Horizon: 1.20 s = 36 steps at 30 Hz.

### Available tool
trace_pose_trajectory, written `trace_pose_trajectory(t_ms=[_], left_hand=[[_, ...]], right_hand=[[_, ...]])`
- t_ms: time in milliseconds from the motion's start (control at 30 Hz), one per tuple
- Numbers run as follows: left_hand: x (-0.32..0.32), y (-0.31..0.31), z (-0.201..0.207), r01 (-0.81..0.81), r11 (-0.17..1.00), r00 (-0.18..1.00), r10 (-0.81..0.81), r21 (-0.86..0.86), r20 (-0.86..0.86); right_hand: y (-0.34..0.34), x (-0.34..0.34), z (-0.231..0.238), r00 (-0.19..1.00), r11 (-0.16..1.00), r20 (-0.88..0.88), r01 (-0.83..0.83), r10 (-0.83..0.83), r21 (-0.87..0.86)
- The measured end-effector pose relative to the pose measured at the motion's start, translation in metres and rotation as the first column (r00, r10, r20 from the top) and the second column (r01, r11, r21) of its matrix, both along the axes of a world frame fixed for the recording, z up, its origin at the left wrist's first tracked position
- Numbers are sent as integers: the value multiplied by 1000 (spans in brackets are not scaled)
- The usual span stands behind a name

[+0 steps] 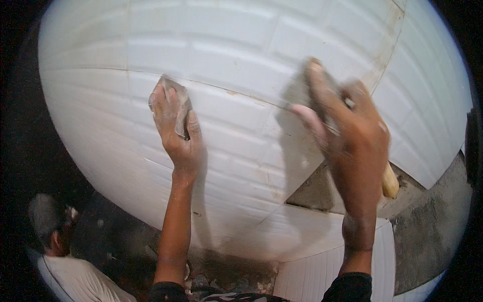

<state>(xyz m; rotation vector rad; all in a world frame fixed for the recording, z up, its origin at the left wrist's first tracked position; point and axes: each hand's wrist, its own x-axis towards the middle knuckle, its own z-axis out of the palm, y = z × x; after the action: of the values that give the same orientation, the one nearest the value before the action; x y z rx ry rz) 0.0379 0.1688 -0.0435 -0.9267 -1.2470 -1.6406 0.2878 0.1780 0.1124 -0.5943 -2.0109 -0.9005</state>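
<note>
My left hand [173, 121] is closed on a crumpled grey cloth-like piece [182, 108] and presses it against the white tiled wall [226, 126], just by a joint line. To the right, my right hand [352, 118] is smeared by motion in front of the wall, its index finger stretched along the surface and the other fingers curled. A pale wooden handle [390, 182] sticks out below this hand, seemingly of a tool in its grip. The tool's working end is mostly hidden and blurred, with only a greyish patch showing between the fingers.
Bare grey cement [317, 189] shows in a gap at the lower right of the tiles, and more rough cement [427, 226] lies beyond. White ribbed panels [312, 277] stand at the bottom. Another person [75, 267] in a cap and light shirt is at the lower left.
</note>
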Motion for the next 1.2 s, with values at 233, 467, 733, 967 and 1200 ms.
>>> trace_pose_trajectory(t_ms=[233, 467, 733, 967, 1200], left_hand=[[87, 49, 51, -28, 1000, 986, 25, -12, -162], [87, 49, 87, -188, 981, 945, 168, -45, -279], [91, 61, 54, -258, 940, 919, 169, -221, -356], [92, 71, 19, -126, 938, 970, 49, -322, -238], [76, 88, 49, -204, 946, 936, 113, -252, -334]], right_hand=[[1, 106, -74, 929, 974, -356, -164, 98, -159], [39, 186, -172, 931, 894, -366, -157, -9, -421], [51, 206, -221, 918, 845, -352, -330, 183, -421], [81, 233, -294, 916, 793, -271, -393, 295, -466], [71, 223, -285, 833, 571, -419, -553, 362, -607]])
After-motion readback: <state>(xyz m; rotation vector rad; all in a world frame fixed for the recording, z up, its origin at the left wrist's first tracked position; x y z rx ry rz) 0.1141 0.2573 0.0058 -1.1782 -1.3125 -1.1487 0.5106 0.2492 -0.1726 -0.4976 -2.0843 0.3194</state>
